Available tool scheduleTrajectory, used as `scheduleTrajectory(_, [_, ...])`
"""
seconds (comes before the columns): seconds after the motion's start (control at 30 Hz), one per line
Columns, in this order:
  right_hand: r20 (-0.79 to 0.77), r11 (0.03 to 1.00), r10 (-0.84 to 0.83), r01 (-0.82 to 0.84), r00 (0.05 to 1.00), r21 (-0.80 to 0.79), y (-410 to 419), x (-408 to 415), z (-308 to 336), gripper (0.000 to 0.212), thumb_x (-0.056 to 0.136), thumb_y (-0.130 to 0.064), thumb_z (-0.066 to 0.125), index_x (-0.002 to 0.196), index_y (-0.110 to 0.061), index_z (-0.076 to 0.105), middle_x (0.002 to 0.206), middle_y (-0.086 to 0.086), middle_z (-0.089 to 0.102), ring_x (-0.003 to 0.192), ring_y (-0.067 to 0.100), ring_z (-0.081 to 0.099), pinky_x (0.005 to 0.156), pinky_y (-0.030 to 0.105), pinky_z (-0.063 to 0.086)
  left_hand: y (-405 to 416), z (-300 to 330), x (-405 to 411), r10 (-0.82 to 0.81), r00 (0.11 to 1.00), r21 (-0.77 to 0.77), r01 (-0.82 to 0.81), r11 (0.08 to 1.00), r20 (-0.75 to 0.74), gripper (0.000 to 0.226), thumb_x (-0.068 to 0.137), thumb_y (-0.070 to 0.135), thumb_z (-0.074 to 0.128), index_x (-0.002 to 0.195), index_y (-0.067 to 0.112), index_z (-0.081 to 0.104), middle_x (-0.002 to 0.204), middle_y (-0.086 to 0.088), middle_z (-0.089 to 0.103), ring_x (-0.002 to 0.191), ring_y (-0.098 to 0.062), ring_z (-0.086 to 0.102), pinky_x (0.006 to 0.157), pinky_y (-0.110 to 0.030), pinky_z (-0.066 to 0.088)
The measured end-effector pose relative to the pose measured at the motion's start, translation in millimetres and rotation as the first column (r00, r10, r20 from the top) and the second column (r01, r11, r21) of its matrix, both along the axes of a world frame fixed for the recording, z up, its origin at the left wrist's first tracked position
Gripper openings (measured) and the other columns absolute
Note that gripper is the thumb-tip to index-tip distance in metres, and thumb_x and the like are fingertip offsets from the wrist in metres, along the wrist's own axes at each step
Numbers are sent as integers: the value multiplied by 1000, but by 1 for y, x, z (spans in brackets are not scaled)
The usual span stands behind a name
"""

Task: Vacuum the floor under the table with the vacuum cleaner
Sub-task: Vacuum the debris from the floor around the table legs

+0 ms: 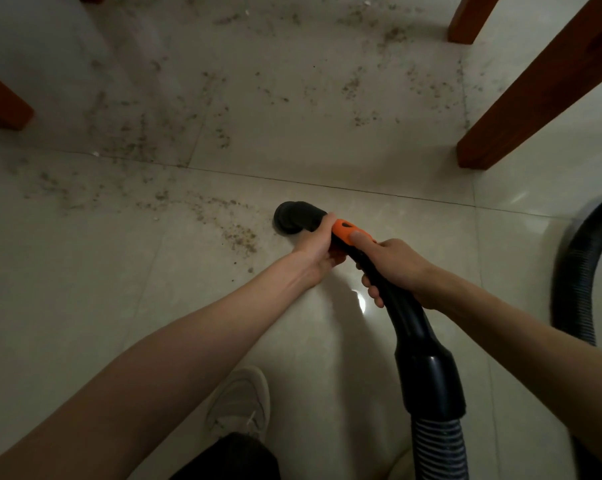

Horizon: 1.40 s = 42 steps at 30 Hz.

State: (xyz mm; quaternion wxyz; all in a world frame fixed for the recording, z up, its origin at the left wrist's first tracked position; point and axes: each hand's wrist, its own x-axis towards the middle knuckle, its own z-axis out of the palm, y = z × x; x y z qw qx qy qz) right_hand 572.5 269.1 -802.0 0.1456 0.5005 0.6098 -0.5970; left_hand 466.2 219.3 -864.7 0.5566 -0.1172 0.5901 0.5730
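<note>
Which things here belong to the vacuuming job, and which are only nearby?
Job: vacuum nozzle, hose, left hand, right hand, dirt on floor.
Nearby: table legs, shoe.

Dim pale tiled floor [327,140], crumb-strewn; brown wooden legs [542,84]

Four wooden table legs [535,88] run out of the top and side edges, their upper parts unseen. The ribbed hose [440,448] leaves the bottom edge; its blurred loop [576,271] exits right. A pale shoe [240,403] is partly hidden by dark clothing.
</note>
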Motion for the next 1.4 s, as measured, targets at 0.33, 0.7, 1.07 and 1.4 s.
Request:
scheduleTrajectory(0.33, [6,996,92,-92,996,-1,-1,-24,-2,51,92,-53,48,85,-3,55,56,8,55,40,17,51,42,23,46,-8,-1,-20,62,998,-10,-62,998,-19,20,95,29,51,87,11,54,86,-7,61,77,-17,60,64,-26,49])
scheduleTrajectory(0.7, [48,963,262,-264,964,51,15,-76,-1,56,89,-58,49,85,-3,57,53,5,55,39,15,51,41,23,45,-11,5,-60,195,981,-10,-194,981,13,22,96,27,50,93,6,53,77,-7,58,68,-16,56,63,-26,48])
scheduleTrajectory(1.07, [72,925,346,-353,935,142,40,-103,-18,59,90,-60,48,86,-2,55,54,8,55,40,18,52,43,26,46,4,12,-84,220,975,-20,-219,975,28,23,98,22,46,81,7,50,82,-10,58,75,-19,56,74,-29,46])
scheduleTrajectory(1.4, [40,918,380,-382,924,110,29,-129,-15,61,89,-62,48,87,-2,58,56,6,58,44,19,55,46,27,47,-8,4,-109,261,965,-47,-261,964,-18,22,96,22,48,80,7,52,75,-8,56,66,-17,53,57,-26,43])
